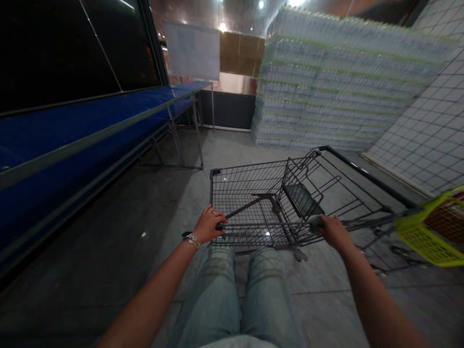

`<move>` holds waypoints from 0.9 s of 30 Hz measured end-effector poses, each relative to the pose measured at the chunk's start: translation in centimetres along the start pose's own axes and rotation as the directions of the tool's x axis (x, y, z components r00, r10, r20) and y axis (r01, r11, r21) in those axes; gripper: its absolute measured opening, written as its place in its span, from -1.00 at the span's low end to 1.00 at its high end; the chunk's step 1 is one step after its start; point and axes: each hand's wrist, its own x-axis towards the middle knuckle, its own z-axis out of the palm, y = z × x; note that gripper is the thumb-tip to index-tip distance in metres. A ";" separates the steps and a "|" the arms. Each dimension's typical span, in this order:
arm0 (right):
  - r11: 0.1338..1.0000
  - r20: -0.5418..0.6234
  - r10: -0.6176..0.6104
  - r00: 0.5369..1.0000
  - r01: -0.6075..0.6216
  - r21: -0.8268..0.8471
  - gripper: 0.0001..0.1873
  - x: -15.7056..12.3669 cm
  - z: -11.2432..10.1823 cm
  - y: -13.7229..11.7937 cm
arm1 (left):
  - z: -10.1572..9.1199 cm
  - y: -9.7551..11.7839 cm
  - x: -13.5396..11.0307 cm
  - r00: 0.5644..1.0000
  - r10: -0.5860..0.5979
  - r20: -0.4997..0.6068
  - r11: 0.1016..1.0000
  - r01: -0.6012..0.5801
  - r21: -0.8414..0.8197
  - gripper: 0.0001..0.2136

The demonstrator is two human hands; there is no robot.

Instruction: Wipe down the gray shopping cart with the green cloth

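Observation:
A wire shopping cart [253, 193] stands sideways right in front of my legs, its basket bare and its handle end to the right. My left hand [210, 224], with a bracelet and a dark band at the wrist, is closed over the cart's near left corner. Further right, my right hand [332, 230] is wrapped round the near top rail. A small greyish-green thing [316, 223] shows at its fingertips; whether it is part of the cart I cannot tell. The cart's folding child seat [303, 199] lies beyond that hand.
Tall stacks of shrink-wrapped bottles [326, 87] rise behind the cart. A long blue-topped metal-framed table [83, 121] runs along the left. At right, a yellow-green basket [420, 234] sits by the cart's handle end. A wire grid [431, 116] covers the right wall.

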 end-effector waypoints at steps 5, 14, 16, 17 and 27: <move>0.979 -0.006 -0.188 0.982 0.188 0.076 -0.79 0.4 -0.8 -17.1 | -0.1 0.1 0.0 1.000 -0.014 -0.008 1.000 0.014 -0.013 -0.77; 0.915 -0.174 -0.320 0.931 0.351 0.197 -0.65 -0.5 -0.3 -33.1 | 0.0 0.6 -0.5 0.999 -0.025 -0.032 1.000 0.026 0.014 -0.64; 0.910 -0.226 -0.310 0.923 0.357 0.211 -0.64 -0.8 0.5 -33.1 | 0.2 0.6 -0.6 0.999 -0.027 -0.032 1.000 0.028 0.013 -0.66; 0.905 -0.251 -0.308 0.918 0.364 0.219 -0.64 -0.9 0.8 -32.9 | 0.4 0.6 -0.7 0.999 -0.028 -0.033 1.000 0.028 0.010 -0.69; 0.822 -0.418 -0.294 0.859 0.451 0.349 -0.55 -0.8 3.0 -31.5 | 0.0 1.2 -0.7 0.998 -0.056 -0.042 0.998 0.055 -0.027 -0.54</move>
